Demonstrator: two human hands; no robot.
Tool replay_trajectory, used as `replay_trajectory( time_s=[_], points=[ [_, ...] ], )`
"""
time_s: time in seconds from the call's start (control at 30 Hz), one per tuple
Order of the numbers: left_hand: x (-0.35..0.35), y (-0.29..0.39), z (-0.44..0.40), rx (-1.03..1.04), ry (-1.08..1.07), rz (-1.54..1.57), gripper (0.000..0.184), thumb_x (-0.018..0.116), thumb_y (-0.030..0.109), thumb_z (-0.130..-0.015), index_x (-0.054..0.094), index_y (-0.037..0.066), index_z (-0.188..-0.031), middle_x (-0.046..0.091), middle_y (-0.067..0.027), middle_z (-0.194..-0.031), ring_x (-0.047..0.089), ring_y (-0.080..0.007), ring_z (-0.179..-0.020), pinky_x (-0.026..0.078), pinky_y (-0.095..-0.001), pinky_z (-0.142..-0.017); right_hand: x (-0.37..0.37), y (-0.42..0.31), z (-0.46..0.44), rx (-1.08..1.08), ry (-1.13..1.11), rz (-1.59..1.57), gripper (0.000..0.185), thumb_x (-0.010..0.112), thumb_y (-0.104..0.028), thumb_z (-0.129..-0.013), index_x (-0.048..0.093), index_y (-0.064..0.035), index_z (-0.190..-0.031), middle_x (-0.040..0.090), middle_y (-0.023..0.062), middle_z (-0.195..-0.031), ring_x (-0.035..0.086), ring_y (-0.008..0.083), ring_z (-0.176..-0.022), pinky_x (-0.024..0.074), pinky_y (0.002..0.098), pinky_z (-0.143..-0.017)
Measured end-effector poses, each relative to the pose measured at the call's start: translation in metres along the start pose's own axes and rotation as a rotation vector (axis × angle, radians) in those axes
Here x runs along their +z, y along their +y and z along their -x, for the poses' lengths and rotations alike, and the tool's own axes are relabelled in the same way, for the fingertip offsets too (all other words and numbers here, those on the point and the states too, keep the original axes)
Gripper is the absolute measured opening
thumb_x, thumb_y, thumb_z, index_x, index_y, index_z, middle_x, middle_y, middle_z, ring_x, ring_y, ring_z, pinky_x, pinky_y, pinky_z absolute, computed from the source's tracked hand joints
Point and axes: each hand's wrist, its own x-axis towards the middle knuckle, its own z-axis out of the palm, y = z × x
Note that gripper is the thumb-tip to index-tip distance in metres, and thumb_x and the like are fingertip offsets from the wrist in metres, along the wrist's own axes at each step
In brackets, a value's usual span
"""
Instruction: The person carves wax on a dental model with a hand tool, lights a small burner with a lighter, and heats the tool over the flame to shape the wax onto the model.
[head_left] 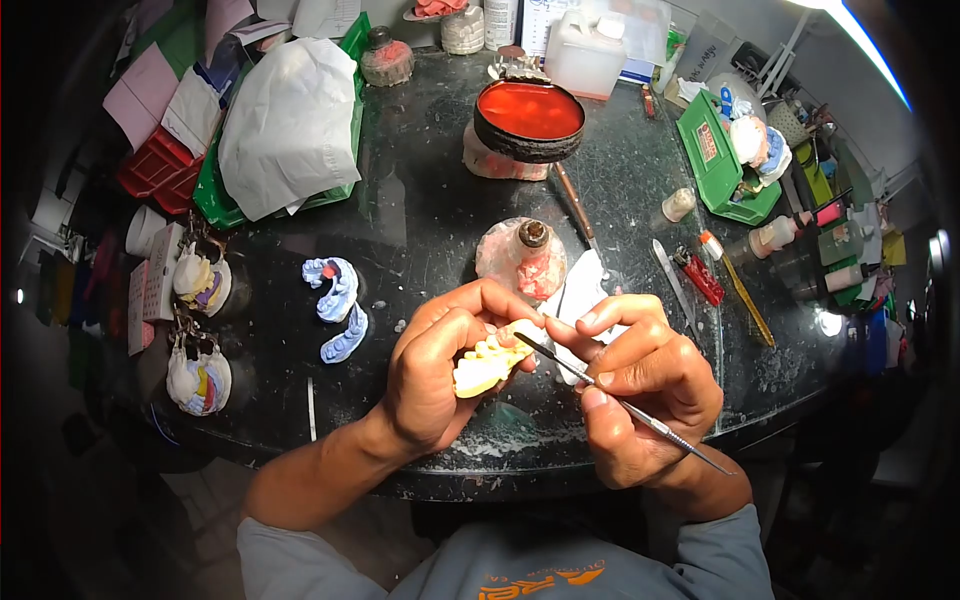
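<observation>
My left hand (437, 365) is closed around a pale yellow dental cast (484, 368) with teeth along it. Its fingers cover part of the cast. In my right hand (650, 395) a thin metal dental wax carver (650, 420) is gripped like a pen, its dark tip close to the cast's right end. Whether that tip touches the cast I cannot tell. Just beyond my hands stands a spirit burner (533, 236) on a pink-stained base. A crumpled white cloth (580, 290) lies behind my right hand's fingers.
A pan of red molten wax (530, 108) stands at the back. Blue dental impressions (335, 289) and mounted casts (200, 380) sit to the left. A knife (674, 283), red lighter (700, 277) and brush (745, 300) lie right. Green trays (715, 150) stand farther back.
</observation>
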Motion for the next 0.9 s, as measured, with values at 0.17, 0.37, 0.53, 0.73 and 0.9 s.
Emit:
replay_trajectory(
  time_s=[0.17,0.37,0.53,0.73,0.9],
  points=[
    [0.0027,0.0017,-0.0004,0.016,-0.016,-0.007,0.03,0.04,0.01,-0.085,0.059,-0.005,-0.102,0.066,-0.0136,-0.095,0.065,-0.0136,-0.072,0.053,-0.022,-0.062,0.0011,0.0006,0.0004,0.002,0.009,-0.005,0.016,0.066,0.006,-0.072,0.055,-0.0012,-0.081,0.061,0.0078,-0.071,0.066,0.0298,-0.087,0.0561,0.0421,-0.081],
    [0.0021,0.0012,-0.0006,0.02,-0.025,-0.008,0.03,0.041,0.011,-0.086,0.06,-0.005,-0.103,0.067,-0.0128,-0.095,0.066,-0.0133,-0.073,0.053,-0.0222,-0.061,-0.0001,-0.0003,0.0006,0.017,-0.002,-0.003,0.015,0.066,0.006,-0.073,0.055,-0.0013,-0.08,0.062,0.0081,-0.071,0.066,0.0299,-0.088,0.056,0.0415,-0.081],
    [0.0001,-0.0005,-0.0002,0.027,-0.029,-0.01,0.03,0.041,0.011,-0.087,0.06,-0.005,-0.103,0.067,-0.0121,-0.094,0.066,-0.013,-0.073,0.052,-0.022,-0.061,-0.0007,0.0,0.0003,0.015,-0.005,0.004,0.016,0.066,0.006,-0.072,0.054,-0.0015,-0.08,0.061,0.0086,-0.071,0.067,0.0305,-0.088,0.0561,0.0414,-0.08],
    [0.0032,0.0007,0.0,0.04,-0.031,-0.002,0.03,0.041,0.011,-0.087,0.06,-0.005,-0.104,0.067,-0.0123,-0.095,0.067,-0.0128,-0.074,0.052,-0.0219,-0.059,-0.0006,0.0008,0.0008,0.015,-0.002,-0.003,0.017,0.066,0.007,-0.072,0.054,-0.0015,-0.08,0.061,0.0087,-0.071,0.067,0.031,-0.09,0.056,0.0407,-0.08],
    [0.0033,0.001,0.0001,0.041,-0.035,0.01,0.03,0.04,0.011,-0.087,0.06,-0.005,-0.104,0.068,-0.0125,-0.095,0.067,-0.013,-0.074,0.053,-0.0227,-0.06,-0.0019,-0.0013,0.0006,0.02,-0.022,-0.001,0.016,0.066,0.007,-0.073,0.055,-0.001,-0.082,0.06,0.0085,-0.071,0.067,0.031,-0.089,0.0558,0.0404,-0.081]
  ],
)
